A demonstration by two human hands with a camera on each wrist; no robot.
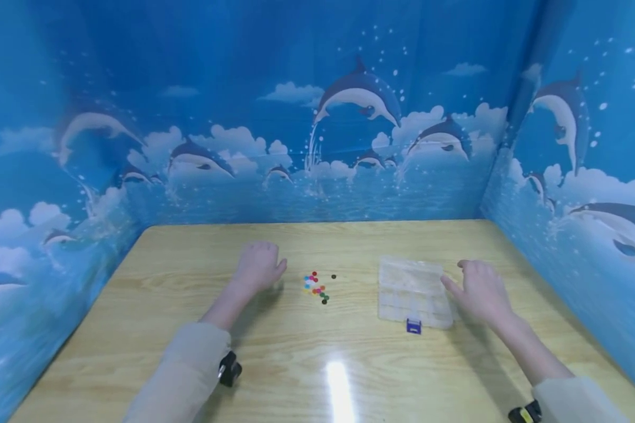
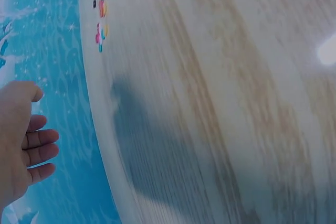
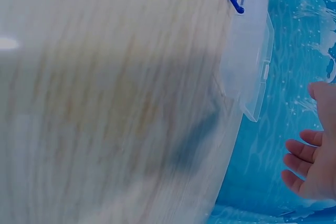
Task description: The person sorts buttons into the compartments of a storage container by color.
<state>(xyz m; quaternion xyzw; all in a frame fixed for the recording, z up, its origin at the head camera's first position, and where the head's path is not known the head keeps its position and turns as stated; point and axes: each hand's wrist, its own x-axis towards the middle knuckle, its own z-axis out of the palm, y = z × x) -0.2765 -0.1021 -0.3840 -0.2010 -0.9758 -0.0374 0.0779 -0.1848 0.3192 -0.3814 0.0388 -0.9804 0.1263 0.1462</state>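
My left hand (image 1: 258, 265) hovers above the table to the left of a small group of colored round pieces (image 1: 318, 291), too small to identify. Its fingers are loosely bent and hold nothing, as the left hand (image 2: 26, 145) in the left wrist view also shows. A clear plastic compartment box (image 1: 414, 299) lies right of the pieces, with a blue latch (image 1: 414, 326) on its near edge. Its lid appears tipped back. Just right of the box, my right hand (image 1: 480, 291) is held over the table, fingers relaxed and holding nothing.
A single dark piece (image 1: 334, 277) lies slightly apart from the group. The wood-grain table (image 1: 275, 364) is bordered at the back and sides by a blue dolphin-print curtain (image 1: 233, 200). Dark bands with devices sit on both sleeves.
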